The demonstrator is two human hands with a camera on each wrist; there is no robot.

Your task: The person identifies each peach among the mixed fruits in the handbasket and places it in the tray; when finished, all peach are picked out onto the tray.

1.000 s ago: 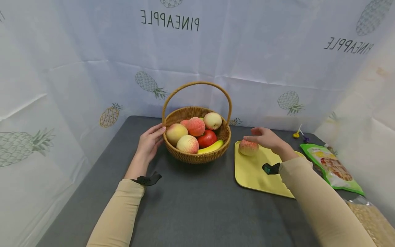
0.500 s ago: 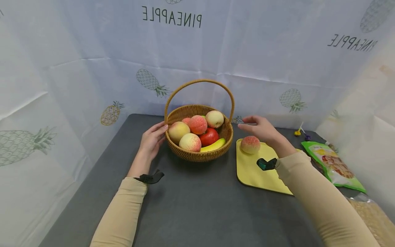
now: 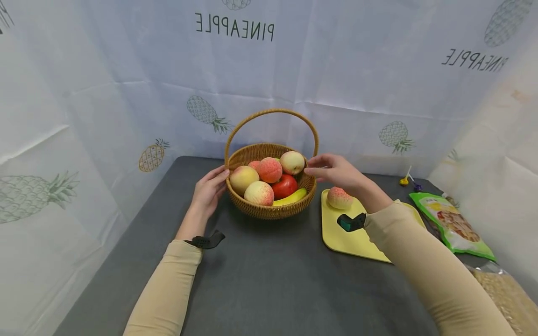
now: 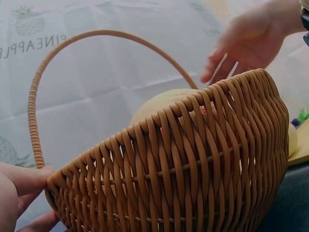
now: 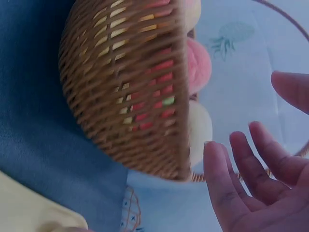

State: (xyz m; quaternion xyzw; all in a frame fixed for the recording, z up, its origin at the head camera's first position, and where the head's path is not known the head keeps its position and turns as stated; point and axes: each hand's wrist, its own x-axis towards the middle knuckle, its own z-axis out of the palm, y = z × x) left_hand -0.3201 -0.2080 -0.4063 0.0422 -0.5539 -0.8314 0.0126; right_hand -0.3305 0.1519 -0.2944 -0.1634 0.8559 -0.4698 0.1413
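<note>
A woven wicker basket (image 3: 269,212) with a tall arched handle (image 3: 269,112) stands on the dark table. In it lie several peaches, one a pink peach (image 3: 269,170), with a red round fruit (image 3: 284,186) and a banana (image 3: 290,198). My left hand (image 3: 207,192) holds the basket's left side at the handle's base, thumb at the rim and fingers against the outer wall. At the right rim, my right hand (image 3: 338,173) is spread, its fingers apart and holding nothing in the right wrist view. One peach (image 3: 339,198) sits on the yellow tray (image 3: 353,238).
Right of the tray lie a green-and-white snack bag (image 3: 454,224) and a clear bag of grains (image 3: 504,294). Two lollipops (image 3: 404,181) are at the back right. A white pineapple-print cloth (image 3: 344,74) hangs close behind the basket.
My right hand has moved left, from over the peach on the tray to the basket's right rim. The left hand stays at the basket's left side.
</note>
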